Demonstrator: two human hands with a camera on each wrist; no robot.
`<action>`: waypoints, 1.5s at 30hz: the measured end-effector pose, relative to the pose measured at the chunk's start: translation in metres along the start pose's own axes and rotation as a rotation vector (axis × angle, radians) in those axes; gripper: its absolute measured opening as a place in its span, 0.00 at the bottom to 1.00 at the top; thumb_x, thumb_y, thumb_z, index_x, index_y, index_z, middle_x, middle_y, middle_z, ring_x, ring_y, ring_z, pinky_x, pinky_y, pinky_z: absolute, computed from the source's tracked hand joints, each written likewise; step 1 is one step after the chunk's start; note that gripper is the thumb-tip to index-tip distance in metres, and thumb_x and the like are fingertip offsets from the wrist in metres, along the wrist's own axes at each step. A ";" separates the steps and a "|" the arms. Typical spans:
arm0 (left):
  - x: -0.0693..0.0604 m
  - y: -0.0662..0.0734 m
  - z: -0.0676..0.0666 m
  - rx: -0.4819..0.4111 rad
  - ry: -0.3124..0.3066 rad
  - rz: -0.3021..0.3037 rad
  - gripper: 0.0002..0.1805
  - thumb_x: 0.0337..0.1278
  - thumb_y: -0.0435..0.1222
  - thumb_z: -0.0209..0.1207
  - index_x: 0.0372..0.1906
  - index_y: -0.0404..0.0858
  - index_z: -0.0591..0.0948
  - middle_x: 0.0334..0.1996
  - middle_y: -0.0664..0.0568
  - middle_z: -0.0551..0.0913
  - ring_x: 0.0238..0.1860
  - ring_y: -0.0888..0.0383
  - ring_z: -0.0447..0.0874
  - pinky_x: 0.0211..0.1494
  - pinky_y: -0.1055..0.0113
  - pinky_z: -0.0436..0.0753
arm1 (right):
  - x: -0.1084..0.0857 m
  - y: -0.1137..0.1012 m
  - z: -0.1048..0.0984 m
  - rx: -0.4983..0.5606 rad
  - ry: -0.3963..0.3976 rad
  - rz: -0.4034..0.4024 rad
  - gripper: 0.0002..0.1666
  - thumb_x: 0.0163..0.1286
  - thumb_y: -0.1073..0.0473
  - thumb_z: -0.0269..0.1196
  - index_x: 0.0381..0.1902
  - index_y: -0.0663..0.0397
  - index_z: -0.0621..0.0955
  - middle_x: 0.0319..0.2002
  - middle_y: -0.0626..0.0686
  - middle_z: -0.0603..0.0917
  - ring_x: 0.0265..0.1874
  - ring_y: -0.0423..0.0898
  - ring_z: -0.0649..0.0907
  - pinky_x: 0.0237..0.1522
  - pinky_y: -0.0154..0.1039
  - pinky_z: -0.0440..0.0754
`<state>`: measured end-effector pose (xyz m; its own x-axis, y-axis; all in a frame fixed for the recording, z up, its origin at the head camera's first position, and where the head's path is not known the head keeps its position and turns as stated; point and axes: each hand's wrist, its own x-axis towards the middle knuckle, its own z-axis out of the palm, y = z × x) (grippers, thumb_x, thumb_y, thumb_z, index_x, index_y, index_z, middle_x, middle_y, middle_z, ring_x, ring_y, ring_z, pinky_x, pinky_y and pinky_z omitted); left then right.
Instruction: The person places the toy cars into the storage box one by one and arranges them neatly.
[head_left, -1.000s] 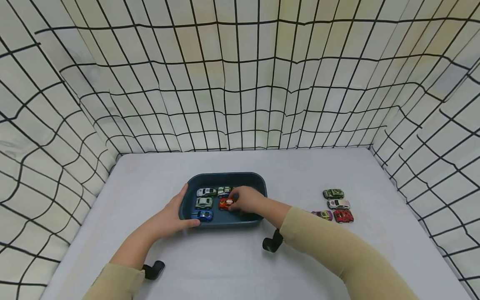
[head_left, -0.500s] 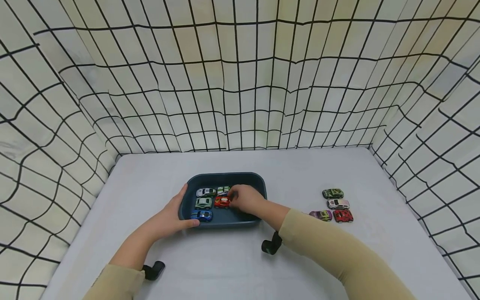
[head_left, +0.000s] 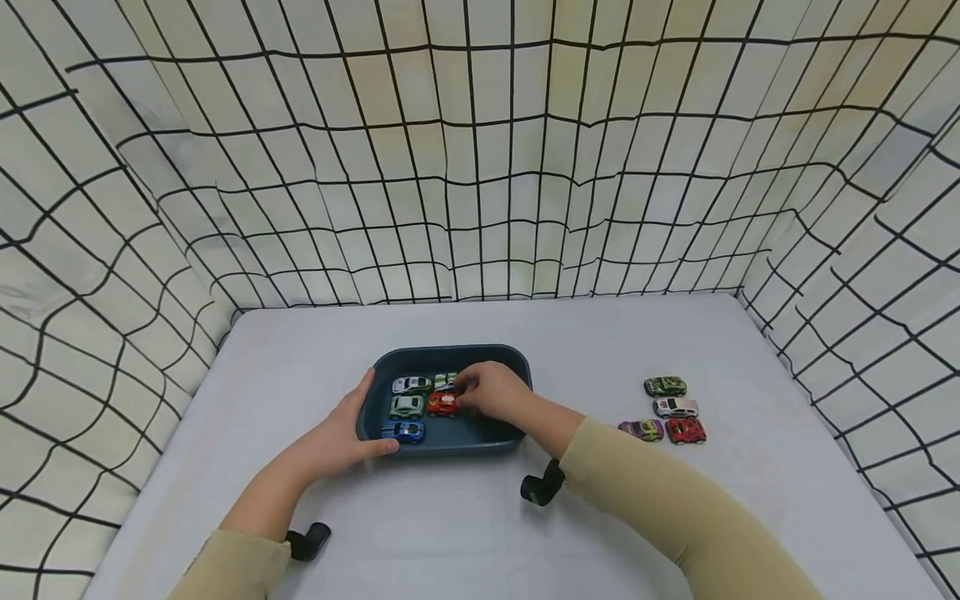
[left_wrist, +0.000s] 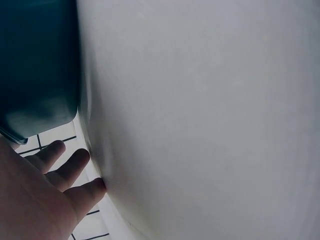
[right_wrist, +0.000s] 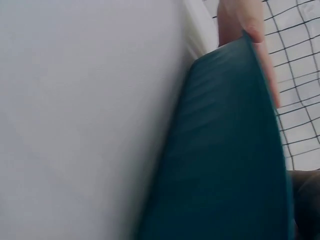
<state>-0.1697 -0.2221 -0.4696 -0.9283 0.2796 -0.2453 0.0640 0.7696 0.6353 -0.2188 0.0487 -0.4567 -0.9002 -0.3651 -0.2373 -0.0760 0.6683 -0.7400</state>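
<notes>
A dark blue-green tray (head_left: 465, 448) stands on the white table. My left hand (head_left: 339, 432) spans its left end, with the thumb on the near rim. In the left wrist view that hand's fingers (left_wrist: 70, 167) spread out, fairly straight, beside the tray wall. My right hand (head_left: 495, 392) reaches into the tray, fingers curled, its tips at the right end of a red toy car (head_left: 442, 405). The hand partly covers a green-and-white toy car (head_left: 444, 382). Also inside are a white toy car (head_left: 412, 385), a pale green toy car (head_left: 407, 407) and a blue toy car (head_left: 403, 431).
Outside the tray on the right lie a green toy car (head_left: 665, 386), a white-and-pink toy car (head_left: 676, 407), a purple-and-yellow toy car (head_left: 642, 429) and a red-black toy car (head_left: 686, 431). Black grid netting (head_left: 480, 200) over white sheeting rises around the table's back and sides.
The red toy car has shifted slightly left toward the pale green one, with my right hand following. The right hand has risen a little. My left hand stays at the tray's end.
</notes>
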 end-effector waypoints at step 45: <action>0.003 -0.004 0.001 -0.007 -0.009 0.013 0.69 0.51 0.57 0.69 0.79 0.44 0.30 0.76 0.30 0.43 0.75 0.30 0.44 0.70 0.32 0.54 | -0.122 0.130 -0.141 -0.187 -0.094 0.022 0.19 0.66 0.51 0.68 0.53 0.49 0.86 0.34 0.47 0.80 0.34 0.45 0.75 0.32 0.40 0.75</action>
<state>-0.1720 -0.2241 -0.4738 -0.9241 0.2944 -0.2435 0.0733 0.7621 0.6433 -0.1788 0.2712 -0.4353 -0.8591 -0.4022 -0.3166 -0.1428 0.7824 -0.6062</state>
